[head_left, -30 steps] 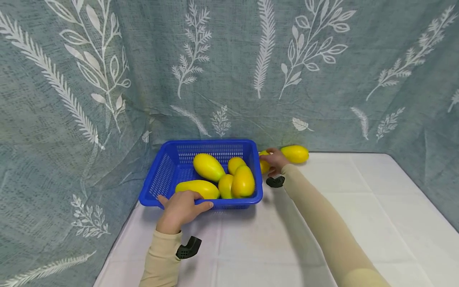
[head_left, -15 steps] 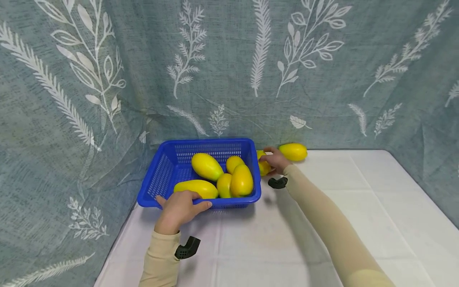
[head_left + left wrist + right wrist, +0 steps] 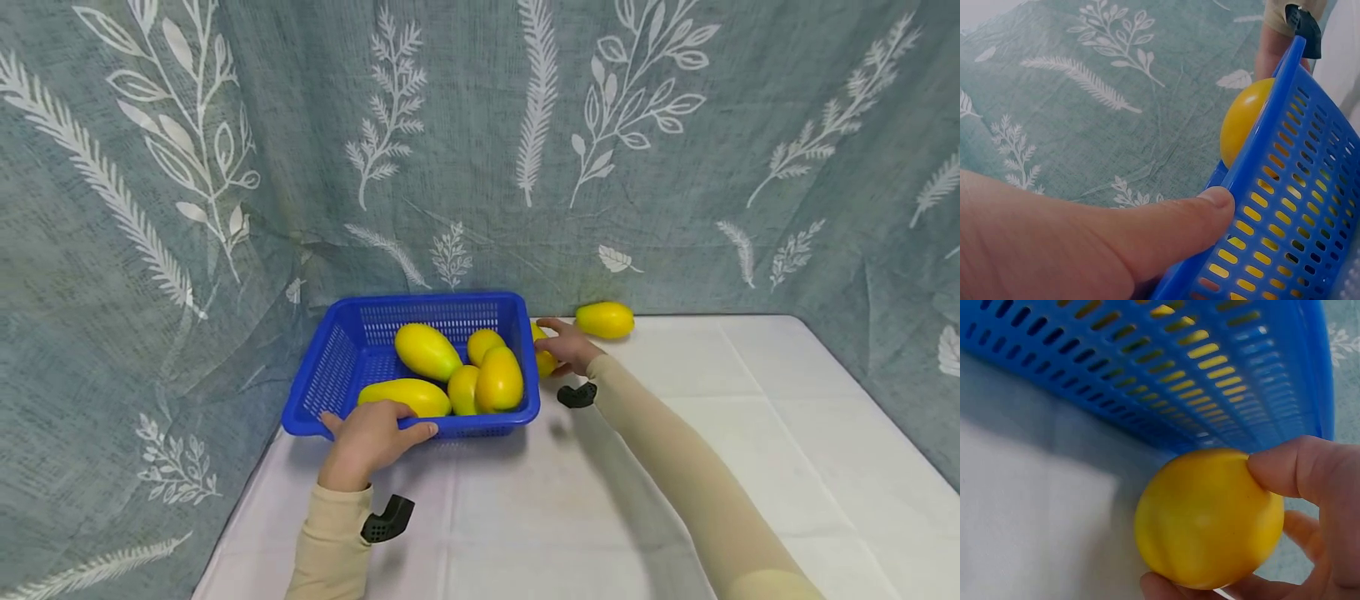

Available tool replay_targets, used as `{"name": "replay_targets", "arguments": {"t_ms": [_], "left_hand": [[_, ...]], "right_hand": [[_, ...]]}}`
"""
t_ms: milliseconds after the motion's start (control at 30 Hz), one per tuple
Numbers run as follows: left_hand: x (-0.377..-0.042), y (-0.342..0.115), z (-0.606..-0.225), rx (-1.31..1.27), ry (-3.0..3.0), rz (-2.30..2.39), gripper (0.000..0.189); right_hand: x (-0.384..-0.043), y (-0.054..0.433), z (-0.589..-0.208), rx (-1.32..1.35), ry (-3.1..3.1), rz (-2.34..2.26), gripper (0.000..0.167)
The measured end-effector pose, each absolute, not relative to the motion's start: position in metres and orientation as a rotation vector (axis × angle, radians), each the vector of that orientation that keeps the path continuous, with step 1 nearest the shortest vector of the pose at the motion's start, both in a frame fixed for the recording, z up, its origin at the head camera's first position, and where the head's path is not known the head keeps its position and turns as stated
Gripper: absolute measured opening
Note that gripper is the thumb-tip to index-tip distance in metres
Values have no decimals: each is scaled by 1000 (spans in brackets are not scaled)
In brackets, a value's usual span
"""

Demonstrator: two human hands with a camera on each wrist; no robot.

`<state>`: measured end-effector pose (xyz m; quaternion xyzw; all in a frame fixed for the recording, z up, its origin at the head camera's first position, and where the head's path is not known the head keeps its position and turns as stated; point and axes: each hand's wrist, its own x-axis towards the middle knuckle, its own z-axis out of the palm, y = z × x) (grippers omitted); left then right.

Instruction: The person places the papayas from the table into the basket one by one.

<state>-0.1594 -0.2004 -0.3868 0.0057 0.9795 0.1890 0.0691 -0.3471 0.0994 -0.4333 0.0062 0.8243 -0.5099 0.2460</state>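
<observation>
The fingers of the right hand are curled round a yellow fruit, spread about as wide as its body and touching it on opposite sides; the held fruit is just outside the right wall of the blue basket, low beside it; whether it rests on the table or is slightly raised, I cannot tell.

The left hand grips the basket's near rim, its thumb lying on the rim; its other fingers are partly hidden, though they seem to steady the basket; five fruits lie inside, mostly toward the middle and right, leaving bare floor at the left; one loose fruit lies on the table beyond the right hand, near the patterned cloth.

The step in hand looks like picking up the held fruit to add to the others; the next move would seem to call for a firm hold, a lift clear of the right rim, and a gentle lowering inside, the left hand holding the basket steady.
</observation>
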Motion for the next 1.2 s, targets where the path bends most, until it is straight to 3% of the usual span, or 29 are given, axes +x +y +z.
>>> {"name": "replay_targets", "arguments": {"t_ms": [300,667,900,1200], "left_hand": [[-158,-200,-387,29,2957,589,48],[-161,-200,-388,43,2948,601,48],[-160,-199,-386,18,2932,597,52],[-159,-201,-389,9,2959,615,43]], "right_hand": [[-341,111,-427,76,2194,-1522,75],[-337,129,-368,-3,2165,-1667,72],[-329,91,-343,-117,2113,-1690,68],[-329,31,-339,-197,2129,-1582,68]]}}
